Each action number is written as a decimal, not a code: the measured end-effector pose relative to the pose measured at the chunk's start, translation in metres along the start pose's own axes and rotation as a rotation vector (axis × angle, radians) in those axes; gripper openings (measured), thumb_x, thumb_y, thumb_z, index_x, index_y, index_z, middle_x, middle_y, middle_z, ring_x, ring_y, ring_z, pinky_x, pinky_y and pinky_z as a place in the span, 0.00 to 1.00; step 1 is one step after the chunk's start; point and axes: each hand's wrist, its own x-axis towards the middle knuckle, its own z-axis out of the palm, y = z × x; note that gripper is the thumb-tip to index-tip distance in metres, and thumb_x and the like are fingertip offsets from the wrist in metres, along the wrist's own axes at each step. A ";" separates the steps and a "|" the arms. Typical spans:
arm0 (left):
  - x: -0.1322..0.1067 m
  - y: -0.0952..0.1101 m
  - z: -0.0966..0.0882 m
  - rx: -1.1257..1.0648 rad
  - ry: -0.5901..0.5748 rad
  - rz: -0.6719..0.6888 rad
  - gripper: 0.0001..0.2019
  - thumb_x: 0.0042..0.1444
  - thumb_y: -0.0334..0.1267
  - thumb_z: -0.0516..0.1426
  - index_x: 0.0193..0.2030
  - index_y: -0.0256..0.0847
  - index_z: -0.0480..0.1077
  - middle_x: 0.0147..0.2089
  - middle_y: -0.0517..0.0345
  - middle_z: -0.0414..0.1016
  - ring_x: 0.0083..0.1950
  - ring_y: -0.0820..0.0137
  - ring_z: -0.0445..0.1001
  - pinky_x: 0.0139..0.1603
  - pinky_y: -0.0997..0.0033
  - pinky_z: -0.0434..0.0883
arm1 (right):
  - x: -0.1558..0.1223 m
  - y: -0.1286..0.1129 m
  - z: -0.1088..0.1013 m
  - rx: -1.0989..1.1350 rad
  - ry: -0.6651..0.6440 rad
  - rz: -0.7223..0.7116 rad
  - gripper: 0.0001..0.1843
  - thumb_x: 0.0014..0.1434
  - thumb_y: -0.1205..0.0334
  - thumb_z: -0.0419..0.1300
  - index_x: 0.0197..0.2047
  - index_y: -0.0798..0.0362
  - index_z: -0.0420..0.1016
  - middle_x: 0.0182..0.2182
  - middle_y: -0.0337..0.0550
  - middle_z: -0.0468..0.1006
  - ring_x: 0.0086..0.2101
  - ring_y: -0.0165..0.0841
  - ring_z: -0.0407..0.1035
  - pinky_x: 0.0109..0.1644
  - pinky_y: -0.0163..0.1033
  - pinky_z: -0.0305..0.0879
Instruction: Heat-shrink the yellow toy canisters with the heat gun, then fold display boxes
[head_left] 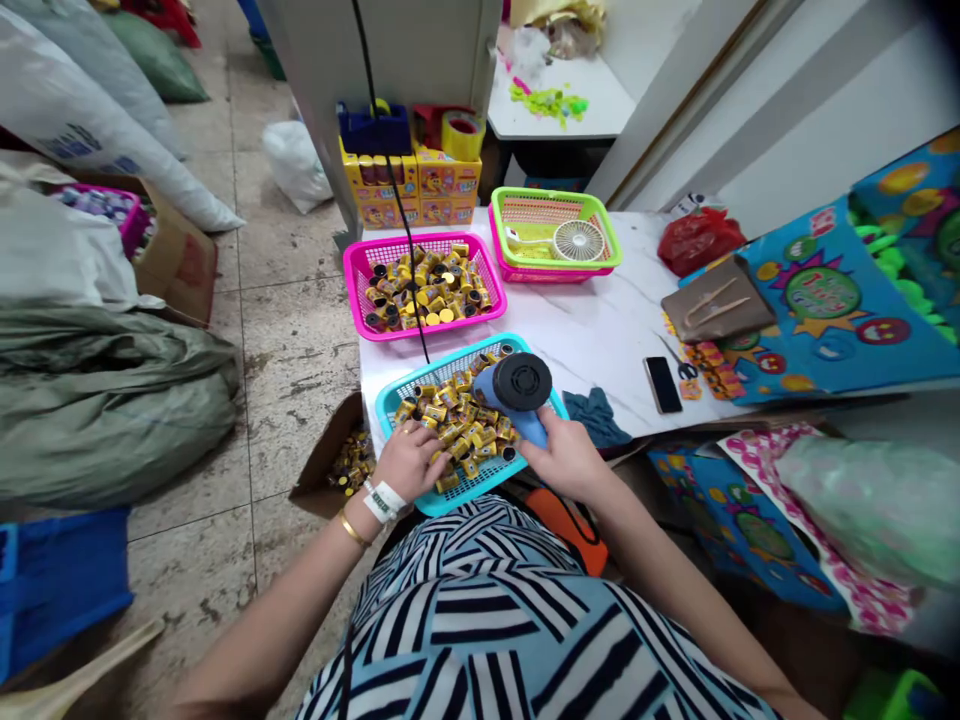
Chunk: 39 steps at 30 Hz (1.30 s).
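My right hand (566, 455) is closed around the handle of a blue hair dryer (489, 386) with a black round back end, which hangs over a turquoise basket (391, 402). In that basket lies a heap of small yellow-gold cylinders (474, 438), some with black ends. At the basket's left front, my left hand (407, 460) rests on the heap with its fingers stretched out and apart. Just behind stands a pink basket (351, 285) with similar small cylinders (435, 285), some showing yellow or black ends.
A green basket (611, 235) holding a small white fan (577, 241) stands at the back. Right of the turquoise basket lie a dark cloth (596, 416) and a phone (663, 385). A black cable (409, 215) hangs across the view. A cardboard box (322, 465) sits below left.
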 end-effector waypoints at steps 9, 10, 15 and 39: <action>0.079 -0.003 0.036 0.124 -0.102 -0.246 0.24 0.62 0.54 0.53 0.54 0.37 0.72 0.54 0.41 0.71 0.58 0.48 0.63 0.56 0.48 0.62 | -0.023 0.006 -0.016 0.048 0.055 0.181 0.20 0.57 0.52 0.58 0.49 0.54 0.70 0.14 0.33 0.67 0.19 0.34 0.66 0.27 0.36 0.56; 0.080 -0.001 0.039 0.133 -0.161 -0.233 0.24 0.62 0.56 0.52 0.51 0.38 0.74 0.52 0.41 0.72 0.57 0.47 0.64 0.54 0.48 0.63 | -0.019 0.004 -0.014 0.056 0.053 0.179 0.21 0.57 0.52 0.58 0.50 0.54 0.70 0.15 0.33 0.68 0.19 0.35 0.66 0.28 0.36 0.56; 0.042 0.014 0.038 0.138 -0.266 -0.138 0.23 0.61 0.56 0.53 0.50 0.40 0.75 0.55 0.41 0.68 0.52 0.50 0.67 0.49 0.52 0.65 | 0.016 -0.007 0.004 0.069 0.020 0.099 0.22 0.56 0.53 0.59 0.51 0.55 0.72 0.20 0.38 0.73 0.23 0.35 0.68 0.30 0.36 0.58; 0.006 -0.004 0.021 0.092 -0.017 -0.264 0.23 0.56 0.51 0.61 0.51 0.33 0.73 0.58 0.36 0.67 0.62 0.45 0.60 0.61 0.45 0.61 | 0.012 -0.035 0.027 0.031 0.015 0.158 0.23 0.56 0.55 0.58 0.52 0.59 0.72 0.21 0.40 0.74 0.25 0.36 0.71 0.32 0.37 0.61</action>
